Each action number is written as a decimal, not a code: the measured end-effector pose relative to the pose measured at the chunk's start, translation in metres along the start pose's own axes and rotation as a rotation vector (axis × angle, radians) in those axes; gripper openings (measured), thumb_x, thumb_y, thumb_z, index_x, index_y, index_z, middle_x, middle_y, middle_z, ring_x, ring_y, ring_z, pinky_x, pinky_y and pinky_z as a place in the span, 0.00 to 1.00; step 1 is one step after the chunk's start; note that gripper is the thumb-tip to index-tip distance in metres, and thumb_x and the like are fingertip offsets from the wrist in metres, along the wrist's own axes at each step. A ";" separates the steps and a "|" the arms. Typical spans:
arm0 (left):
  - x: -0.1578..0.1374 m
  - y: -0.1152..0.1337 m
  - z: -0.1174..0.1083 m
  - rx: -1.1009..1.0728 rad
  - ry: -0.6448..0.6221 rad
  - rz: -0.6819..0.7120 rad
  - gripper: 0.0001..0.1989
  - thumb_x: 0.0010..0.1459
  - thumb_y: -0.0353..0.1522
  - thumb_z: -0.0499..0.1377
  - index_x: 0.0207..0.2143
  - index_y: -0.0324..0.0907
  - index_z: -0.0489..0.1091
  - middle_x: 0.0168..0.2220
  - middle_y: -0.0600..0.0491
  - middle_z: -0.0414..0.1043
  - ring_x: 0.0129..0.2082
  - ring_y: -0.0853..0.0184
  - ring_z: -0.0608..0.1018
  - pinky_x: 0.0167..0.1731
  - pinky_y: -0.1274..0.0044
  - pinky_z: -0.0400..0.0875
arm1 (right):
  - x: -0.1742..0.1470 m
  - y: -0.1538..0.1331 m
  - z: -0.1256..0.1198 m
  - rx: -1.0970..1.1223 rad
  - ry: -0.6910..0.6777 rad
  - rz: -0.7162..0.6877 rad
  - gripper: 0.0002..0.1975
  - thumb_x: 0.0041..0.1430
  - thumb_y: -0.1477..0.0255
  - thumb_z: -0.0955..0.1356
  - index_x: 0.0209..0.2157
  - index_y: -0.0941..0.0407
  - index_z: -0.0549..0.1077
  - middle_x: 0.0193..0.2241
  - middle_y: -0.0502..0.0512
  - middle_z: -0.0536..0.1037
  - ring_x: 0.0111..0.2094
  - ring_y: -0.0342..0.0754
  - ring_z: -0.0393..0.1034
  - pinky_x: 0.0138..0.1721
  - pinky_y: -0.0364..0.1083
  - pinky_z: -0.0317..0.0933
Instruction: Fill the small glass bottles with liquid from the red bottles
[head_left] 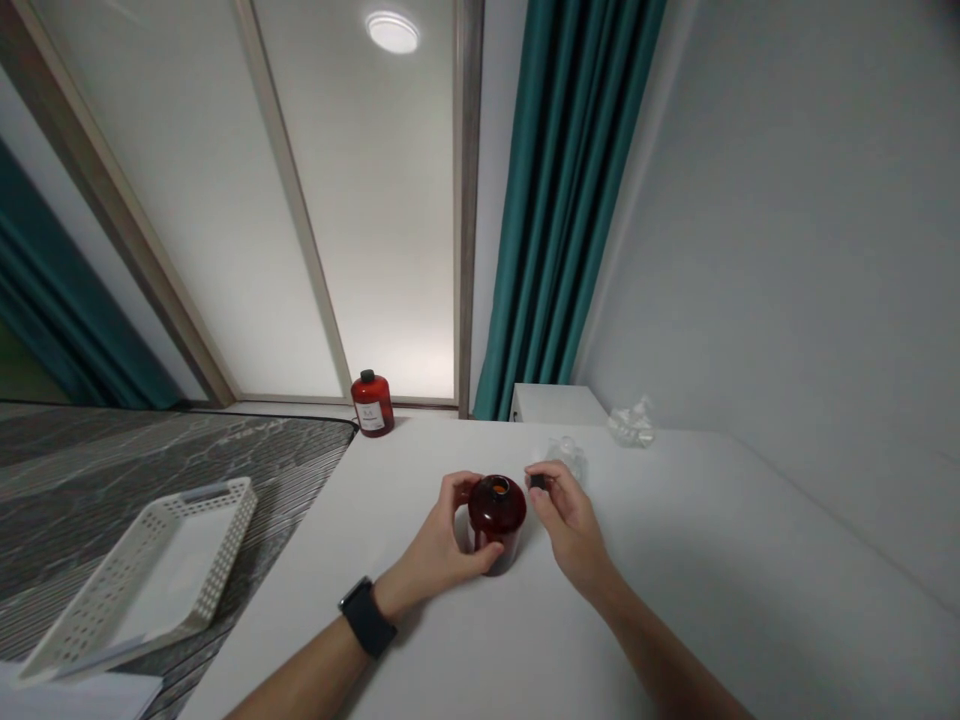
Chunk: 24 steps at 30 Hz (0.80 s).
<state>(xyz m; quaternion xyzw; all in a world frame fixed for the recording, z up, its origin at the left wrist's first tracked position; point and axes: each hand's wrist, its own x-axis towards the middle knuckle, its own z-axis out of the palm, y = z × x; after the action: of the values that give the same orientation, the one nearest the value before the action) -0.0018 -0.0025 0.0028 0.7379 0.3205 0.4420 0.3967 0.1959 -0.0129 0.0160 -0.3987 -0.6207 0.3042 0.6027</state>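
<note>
A dark red bottle (498, 512) stands upright on the white table (450, 640), its round mouth uncovered. My left hand (448, 540) is wrapped round the bottle's left side, thumb across the front. Just right of the bottle's neck, my right hand (571, 525) pinches a small black cap (537, 482) between thumb and fingers, apart from the bottle. Behind that hand lies crumpled clear plastic (568, 456), partly hidden by it.
At the far left table corner stands another red bottle (373, 405) with a black cap and white label. More crumpled plastic (632, 424) lies at the back right, near a white cabinet (559, 402). Left of the table is a white perforated basket (217, 560).
</note>
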 end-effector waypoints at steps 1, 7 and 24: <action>0.000 0.000 0.001 -0.004 -0.003 0.003 0.33 0.49 0.30 0.66 0.55 0.45 0.54 0.54 0.44 0.64 0.55 0.54 0.71 0.58 0.57 0.64 | 0.001 -0.002 0.001 0.016 0.020 -0.016 0.07 0.63 0.66 0.66 0.43 0.49 0.71 0.39 0.54 0.73 0.43 0.51 0.69 0.49 0.51 0.63; -0.001 -0.003 0.011 -0.008 -0.021 0.014 0.34 0.49 0.29 0.66 0.55 0.45 0.54 0.54 0.45 0.64 0.55 0.55 0.70 0.58 0.58 0.64 | 0.004 -0.008 0.009 0.154 0.028 -0.041 0.06 0.62 0.67 0.69 0.40 0.50 0.68 0.43 0.56 0.77 0.48 0.53 0.71 0.52 0.55 0.63; 0.001 0.006 0.013 -0.001 -0.019 0.002 0.33 0.48 0.28 0.65 0.54 0.44 0.55 0.53 0.45 0.65 0.54 0.55 0.72 0.56 0.60 0.67 | -0.005 -0.002 0.011 -0.030 -0.017 -0.149 0.08 0.58 0.75 0.69 0.39 0.49 0.70 0.41 0.55 0.72 0.47 0.54 0.68 0.52 0.56 0.61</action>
<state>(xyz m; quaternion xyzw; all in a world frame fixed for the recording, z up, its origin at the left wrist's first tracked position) 0.0115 -0.0092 0.0046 0.7423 0.3156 0.4357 0.3994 0.1842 -0.0168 0.0140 -0.3579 -0.6583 0.2525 0.6122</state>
